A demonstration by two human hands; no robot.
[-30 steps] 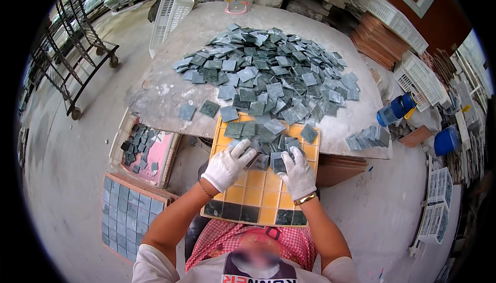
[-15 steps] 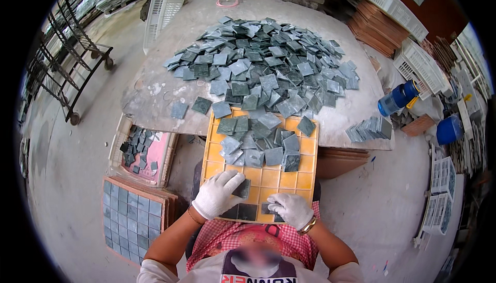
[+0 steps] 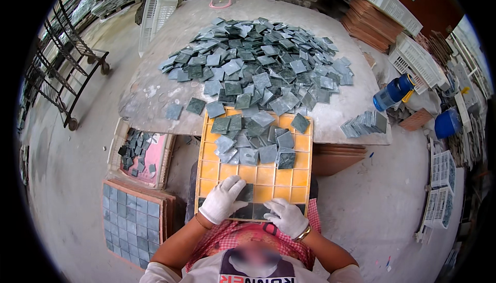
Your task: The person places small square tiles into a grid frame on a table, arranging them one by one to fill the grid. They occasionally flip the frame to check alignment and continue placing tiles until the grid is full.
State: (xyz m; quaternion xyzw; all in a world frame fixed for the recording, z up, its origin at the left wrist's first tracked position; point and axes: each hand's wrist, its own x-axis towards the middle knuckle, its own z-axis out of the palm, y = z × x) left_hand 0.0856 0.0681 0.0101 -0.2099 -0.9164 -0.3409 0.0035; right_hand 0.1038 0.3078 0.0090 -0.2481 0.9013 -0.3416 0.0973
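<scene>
Working with both gloves low on a yellow gridded tray [image 3: 266,175] that overlaps the near edge of the counter [image 3: 150,99]. The left hand [image 3: 222,204] has its fingers close together and the thumb a bit apart, touching a dark green square stone tile [image 3: 247,192] one row up from the bottom; can't tell if it's actually pinched. Right hand [image 3: 288,218] is over the bottom row of dark tiles [image 3: 260,211], fingers bunched and partly curled, and again I can't tell whether they're gripping anything. That row's partly hidden by the gloves.

Upper part of the tray has a jumble of loose grey-green tiles [image 3: 268,154], with bare yellow squares between it and the hands. Past that, a big tile heap [image 3: 258,60] covers the middle of the counter, and a leaning row of tiles [image 3: 364,124] is off near the right corner.
</scene>
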